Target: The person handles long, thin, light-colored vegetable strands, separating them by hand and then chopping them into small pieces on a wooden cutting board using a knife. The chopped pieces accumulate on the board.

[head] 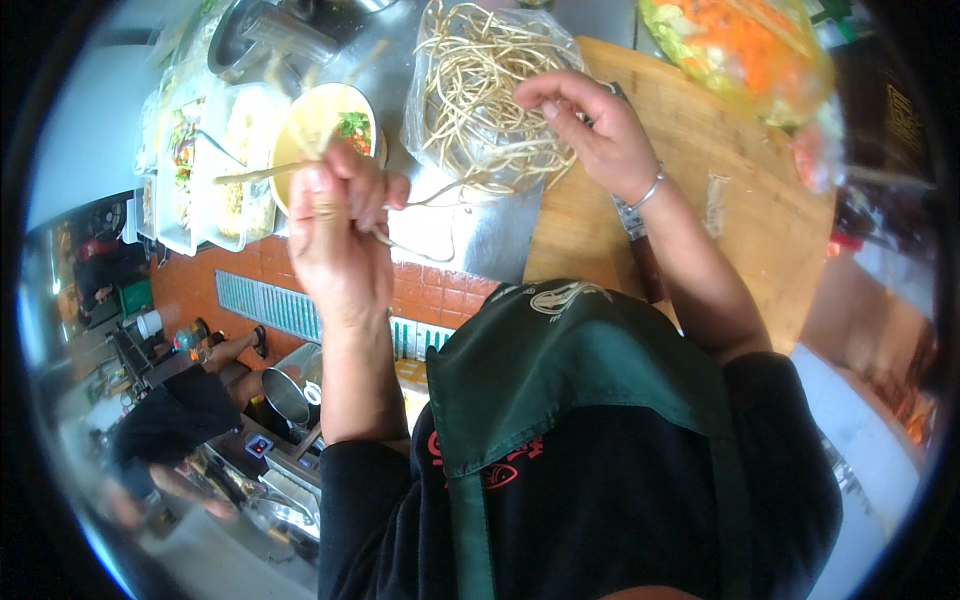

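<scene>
My left hand (341, 202) is raised over the near edge of the steel counter, beside a round bowl (283, 161) with a yellow inside. It grips pale strands (255, 175); they could be roots or noodles. One end sticks out to the left, while thin lengths trail right towards a tangled pile of strands (480, 82) on a clear plastic bag (414, 124). Chopped greens and red bits (354, 131) lie in the bowl. Blurred pale pieces (277, 75) appear by its far rim. Over the pile's right side, my right hand (596, 124) has thumb and forefinger apart, nothing visible between them.
Under my right wrist, a knife (646, 262) lies on a round wooden board (750, 247). A bag of shredded orange and pale vegetables (742, 52) sits beyond it. Plastic food tubs (244, 180) line the left. Another person (176, 409) and a metal pot (289, 394) are at lower left.
</scene>
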A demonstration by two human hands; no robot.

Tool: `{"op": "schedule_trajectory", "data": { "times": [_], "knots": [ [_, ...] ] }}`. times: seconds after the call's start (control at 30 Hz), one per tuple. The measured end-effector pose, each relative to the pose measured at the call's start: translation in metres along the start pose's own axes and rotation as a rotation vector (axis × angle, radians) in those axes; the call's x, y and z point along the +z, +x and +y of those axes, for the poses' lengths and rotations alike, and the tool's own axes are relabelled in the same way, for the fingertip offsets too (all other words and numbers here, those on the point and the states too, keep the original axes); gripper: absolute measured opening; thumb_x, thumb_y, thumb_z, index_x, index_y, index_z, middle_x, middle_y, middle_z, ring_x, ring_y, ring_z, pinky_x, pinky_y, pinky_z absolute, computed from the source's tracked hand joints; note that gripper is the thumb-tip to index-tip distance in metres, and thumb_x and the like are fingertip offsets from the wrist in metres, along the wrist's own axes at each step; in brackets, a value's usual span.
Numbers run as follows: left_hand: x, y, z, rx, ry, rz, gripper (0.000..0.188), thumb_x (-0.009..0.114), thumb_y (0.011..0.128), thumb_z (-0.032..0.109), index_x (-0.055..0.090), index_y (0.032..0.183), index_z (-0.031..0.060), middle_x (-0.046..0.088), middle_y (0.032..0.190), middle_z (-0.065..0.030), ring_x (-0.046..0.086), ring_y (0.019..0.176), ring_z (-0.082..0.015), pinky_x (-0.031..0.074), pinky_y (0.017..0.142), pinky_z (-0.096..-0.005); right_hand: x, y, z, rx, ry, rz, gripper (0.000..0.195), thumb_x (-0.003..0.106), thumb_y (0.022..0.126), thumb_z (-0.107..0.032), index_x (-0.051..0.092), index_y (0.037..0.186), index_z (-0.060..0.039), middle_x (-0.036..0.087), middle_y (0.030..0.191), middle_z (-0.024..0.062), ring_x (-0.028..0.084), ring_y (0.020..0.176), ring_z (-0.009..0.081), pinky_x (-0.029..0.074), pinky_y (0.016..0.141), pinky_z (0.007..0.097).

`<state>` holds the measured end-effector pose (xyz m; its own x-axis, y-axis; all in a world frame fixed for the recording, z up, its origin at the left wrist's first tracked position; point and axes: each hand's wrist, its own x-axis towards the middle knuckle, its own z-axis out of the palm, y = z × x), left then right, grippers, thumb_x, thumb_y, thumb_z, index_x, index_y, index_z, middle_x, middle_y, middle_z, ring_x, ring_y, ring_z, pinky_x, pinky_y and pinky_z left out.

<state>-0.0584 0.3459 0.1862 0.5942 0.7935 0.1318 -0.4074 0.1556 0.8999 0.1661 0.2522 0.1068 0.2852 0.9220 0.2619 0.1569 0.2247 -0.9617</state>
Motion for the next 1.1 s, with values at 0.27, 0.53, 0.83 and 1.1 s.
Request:
{"op": "schedule_trajectory", "data": {
  "times": [0.27,0.53,0.83,1.1],
  "knots": [
    [-0.018,-0.001,0.045,0.094,-0.211,0.078,0.016,0.045,0.101,0.02,0.05,0.098,0.0056,0.035,0.07,0.0033,0.032,0.061,-0.0089,0.034,0.067,-0.0286,0.0,-0.012,0.001,0.269,-0.125,-0.424,0.019,0.053,0.095,-0.012,0.062,0.111,-0.0066,0.065,0.097,0.0045,0.062,0.088,0.0114,0.048,0.079,0.0254],
    [-0.059,-0.007,0.081,0.23,-0.357,0.174,0.02,0.044,0.1,0.018,0.052,0.089,0.0027,0.037,0.067,0.0012,0.031,0.059,-0.0103,0.032,0.059,-0.0246,-0.017,-0.019,0.008,0.333,-0.516,-0.516,0.017,0.061,0.092,-0.014,0.066,0.106,-0.006,0.067,0.094,0.0055,0.061,0.085,0.0097,0.048,0.077,0.0251],
    [-0.1,-0.026,0.088,0.236,-0.373,0.215,0.016,0.045,0.101,0.016,0.048,0.095,0.002,0.032,0.068,0.0015,0.027,0.057,-0.0089,0.029,0.052,-0.0234,-0.072,-0.011,0.003,0.146,0.103,0.445,0.025,0.058,0.094,-0.021,0.065,0.106,0.0004,0.066,0.086,0.0039,0.06,0.08,0.0121,0.049,0.078,0.0269],
    [-0.1,-0.019,0.066,0.2,-0.155,0.331,0.017,0.043,0.102,0.018,0.049,0.096,0.0024,0.032,0.067,0.0018,0.024,0.054,-0.0082,0.026,0.047,-0.0231,-0.151,0.006,-0.014,-0.048,0.55,0.656,0.021,0.055,0.095,-0.018,0.062,0.102,0.001,0.067,0.1,0.0146,0.065,0.098,0.0273,0.051,0.09,0.0397]
  ]
}}
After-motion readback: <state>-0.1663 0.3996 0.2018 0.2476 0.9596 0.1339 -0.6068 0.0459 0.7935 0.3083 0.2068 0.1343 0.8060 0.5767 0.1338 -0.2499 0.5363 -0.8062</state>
